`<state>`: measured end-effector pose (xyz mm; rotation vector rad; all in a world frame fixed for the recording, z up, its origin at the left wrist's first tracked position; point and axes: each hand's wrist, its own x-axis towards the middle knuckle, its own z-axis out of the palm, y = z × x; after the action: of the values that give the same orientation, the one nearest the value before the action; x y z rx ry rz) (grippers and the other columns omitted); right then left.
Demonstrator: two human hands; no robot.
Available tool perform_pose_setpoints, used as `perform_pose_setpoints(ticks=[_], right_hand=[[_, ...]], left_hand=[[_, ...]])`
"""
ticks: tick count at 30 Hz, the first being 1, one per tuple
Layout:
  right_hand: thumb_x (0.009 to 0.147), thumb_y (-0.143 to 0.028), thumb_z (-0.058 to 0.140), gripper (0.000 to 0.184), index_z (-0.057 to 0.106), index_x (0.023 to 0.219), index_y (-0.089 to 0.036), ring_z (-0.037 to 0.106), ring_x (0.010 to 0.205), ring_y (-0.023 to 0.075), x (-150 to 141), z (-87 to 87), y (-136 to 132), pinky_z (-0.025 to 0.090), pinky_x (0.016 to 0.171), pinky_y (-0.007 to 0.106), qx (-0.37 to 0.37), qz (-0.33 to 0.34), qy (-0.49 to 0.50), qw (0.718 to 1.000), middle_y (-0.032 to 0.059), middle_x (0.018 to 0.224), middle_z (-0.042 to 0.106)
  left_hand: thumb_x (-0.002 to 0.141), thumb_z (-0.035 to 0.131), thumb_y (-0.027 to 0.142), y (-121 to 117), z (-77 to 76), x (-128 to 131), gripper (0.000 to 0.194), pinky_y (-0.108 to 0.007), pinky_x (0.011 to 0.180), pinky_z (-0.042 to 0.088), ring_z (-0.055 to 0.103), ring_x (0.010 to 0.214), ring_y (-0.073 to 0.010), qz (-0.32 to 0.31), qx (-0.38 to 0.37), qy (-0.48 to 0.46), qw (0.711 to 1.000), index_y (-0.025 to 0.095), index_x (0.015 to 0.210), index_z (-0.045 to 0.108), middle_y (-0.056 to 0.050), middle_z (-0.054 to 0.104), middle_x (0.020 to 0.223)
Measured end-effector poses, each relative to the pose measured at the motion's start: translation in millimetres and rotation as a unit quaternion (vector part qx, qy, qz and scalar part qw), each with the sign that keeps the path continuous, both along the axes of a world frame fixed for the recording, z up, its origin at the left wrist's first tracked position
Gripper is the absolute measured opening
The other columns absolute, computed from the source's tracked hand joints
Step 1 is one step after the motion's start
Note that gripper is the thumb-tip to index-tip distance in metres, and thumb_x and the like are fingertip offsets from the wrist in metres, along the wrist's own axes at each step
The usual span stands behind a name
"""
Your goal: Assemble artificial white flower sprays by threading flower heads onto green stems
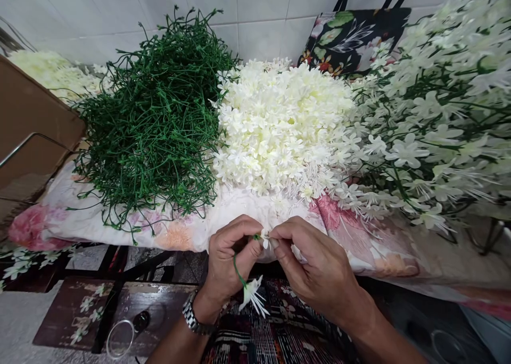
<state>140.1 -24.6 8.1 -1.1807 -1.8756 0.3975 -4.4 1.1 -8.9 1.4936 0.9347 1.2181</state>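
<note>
My left hand (233, 252), with a metal watch at its wrist, pinches a thin green plastic stem (239, 271) near its tip. From the stem's lower end hangs a white artificial flower (252, 296) with long stamens. Close against those fingertips, my right hand (309, 255) pinches a small white blossom (265, 238) by its far side. Blossom and stem tip meet between the two hands; whether they are joined I cannot tell. Beyond the hands lie a heap of loose white blossoms (279, 124) and, to its left, a tangled pile of green stems (155, 114).
Finished-looking white flower sprays (423, 140) rise high on the right. A floral cloth (179, 233) covers the table. A cardboard box (35, 124) stands at the left, a black floral bag (355, 39) against the tiled wall. Below left is a brown wooden surface (159, 300).
</note>
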Motion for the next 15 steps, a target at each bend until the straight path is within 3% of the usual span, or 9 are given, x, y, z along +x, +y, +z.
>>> perform_pose_setpoints(ticks=[2,6,12,15], right_hand=[[0.087,-0.012,0.049,0.005,0.053,0.09,-0.013,0.051,0.069,0.0108,2,2.0,0,0.044,0.062,0.024,-0.001,0.004,0.01,1.0,0.0025,0.075,0.054],[0.084,-0.015,0.056,0.027,0.052,0.11,-0.011,0.054,0.091,0.0155,6,4.7,0,0.049,0.078,0.028,0.015,0.021,-0.001,1.0,0.0088,0.097,0.056],[0.083,-0.013,0.057,0.027,0.055,0.109,-0.013,0.056,0.082,0.0132,5,6.2,-1,0.05,0.07,0.026,0.037,0.022,0.019,0.999,0.0056,0.089,0.059],[0.083,-0.009,0.055,0.016,0.058,0.098,-0.012,0.055,0.077,0.0131,5,7.3,0,0.05,0.066,0.026,0.069,0.017,0.012,0.997,0.0059,0.083,0.059]], left_hand=[[0.076,0.065,0.019,-2,-4.0,-1,0.008,-0.021,0.049,0.039,0.049,0.055,-0.0104,-0.01,-0.07,-0.061,0.996,0.016,0.069,0.067,-0.001,0.055,0.065],[0.075,0.069,0.02,-4,-9.6,-3,0.004,-0.02,0.05,0.038,0.049,0.056,-0.0099,-0.027,-0.126,-0.14,0.982,0.018,0.071,0.071,0.0,0.057,0.066],[0.073,0.07,0.017,-2,-12.4,-3,0.004,-0.021,0.053,0.039,0.05,0.059,-0.0102,-0.03,-0.132,-0.172,0.976,0.019,0.073,0.073,0.0,0.059,0.066],[0.074,0.07,0.017,-2,-12.2,-2,0.005,-0.02,0.051,0.038,0.049,0.058,-0.0095,-0.04,-0.146,-0.178,0.972,0.02,0.074,0.074,0.0,0.058,0.068]])
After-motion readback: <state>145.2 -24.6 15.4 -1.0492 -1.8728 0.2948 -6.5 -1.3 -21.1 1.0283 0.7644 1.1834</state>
